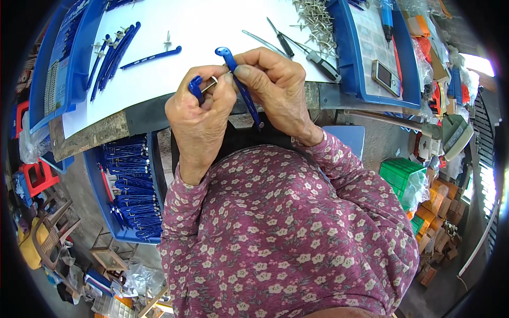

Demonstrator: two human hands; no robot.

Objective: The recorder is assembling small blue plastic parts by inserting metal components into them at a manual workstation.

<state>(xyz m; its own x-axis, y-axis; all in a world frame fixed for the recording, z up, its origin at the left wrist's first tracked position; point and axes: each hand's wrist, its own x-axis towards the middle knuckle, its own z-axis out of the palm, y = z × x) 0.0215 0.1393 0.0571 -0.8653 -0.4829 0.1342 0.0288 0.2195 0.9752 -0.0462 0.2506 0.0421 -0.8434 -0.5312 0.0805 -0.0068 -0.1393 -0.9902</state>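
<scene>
My right hand is closed on a slim blue plastic stick with a hooked upper end; it slants down toward my lap. Close beside it, my left hand has its fingers curled round a blue hooked piece. A small shiny metal part shows between its thumb and fingers; how it joins the blue piece is hidden. Both hands meet above the table's near edge. On the white tabletop lie a single blue stick and a bunch of similar sticks with metal pieces attached.
A screwdriver, another slim tool and a heap of metal parts lie at the right. Blue trays flank the work area. Below left, a blue bin holds many blue sticks. A green crate stands at right.
</scene>
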